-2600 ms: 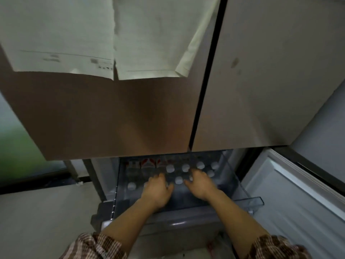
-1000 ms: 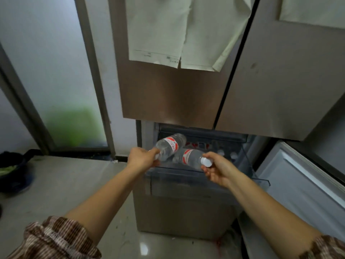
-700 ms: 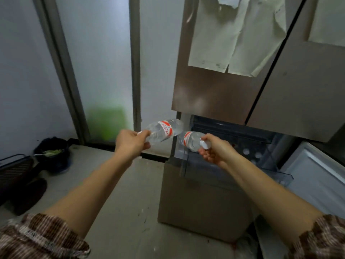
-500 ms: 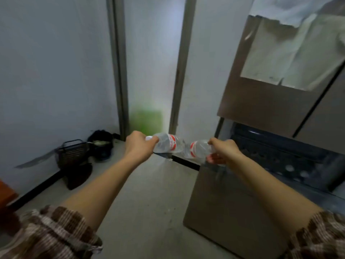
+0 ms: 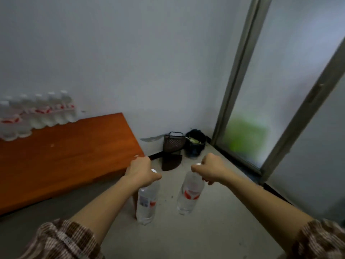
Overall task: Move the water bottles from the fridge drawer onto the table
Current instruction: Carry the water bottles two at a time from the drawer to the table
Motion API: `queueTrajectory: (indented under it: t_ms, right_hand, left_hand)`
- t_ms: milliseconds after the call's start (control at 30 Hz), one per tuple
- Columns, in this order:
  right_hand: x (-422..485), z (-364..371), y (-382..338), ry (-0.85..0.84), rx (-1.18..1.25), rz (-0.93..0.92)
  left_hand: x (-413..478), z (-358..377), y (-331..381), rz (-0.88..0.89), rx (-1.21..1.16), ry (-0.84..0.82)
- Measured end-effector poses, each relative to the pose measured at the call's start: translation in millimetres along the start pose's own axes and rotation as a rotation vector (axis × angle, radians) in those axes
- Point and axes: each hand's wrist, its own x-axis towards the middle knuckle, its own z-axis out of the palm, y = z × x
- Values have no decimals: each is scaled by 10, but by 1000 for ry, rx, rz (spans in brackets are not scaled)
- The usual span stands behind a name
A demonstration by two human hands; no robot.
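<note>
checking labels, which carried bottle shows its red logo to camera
The bottle in the right hand: red logo faces the camera; the other bottle, in the left hand, shows a pale panel.

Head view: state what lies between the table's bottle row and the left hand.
Only bare orange table, with a pale speck, separates the bottle row from the left hand, seen in the head view.

Orange-brown wooden table [image 5: 65,156], left side, its back edge against the pale wall. On it: a row of upright water bottles [image 5: 37,113] at the far left along the wall, with white caps and red labels, packed touching (blurred; count unclear).

Grey floor [image 5: 214,221] past the table's end. A black wire basket [image 5: 173,144] stands in the corner, a dark dustpan [image 5: 170,162] just in front of it, and a black bin [image 5: 195,146] beside the basket, with something pale green inside.
</note>
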Motion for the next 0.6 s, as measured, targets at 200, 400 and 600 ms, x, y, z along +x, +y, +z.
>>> queueTrajectory:
  t_ms: [200, 400, 600]
  right_hand:
    - [816, 695, -1182, -188, -101, -245]
    - [1608, 1130, -2254, -251, -147, -443]
    - [2240, 1591, -3203, -178, -165, -608]
  left_hand:
    - [523, -378, -1161, -234, -134, 73]
    - [1280, -730, -1969, -390, -168, 130]
    - [1769, -1053, -2802, -498, -212, 293]
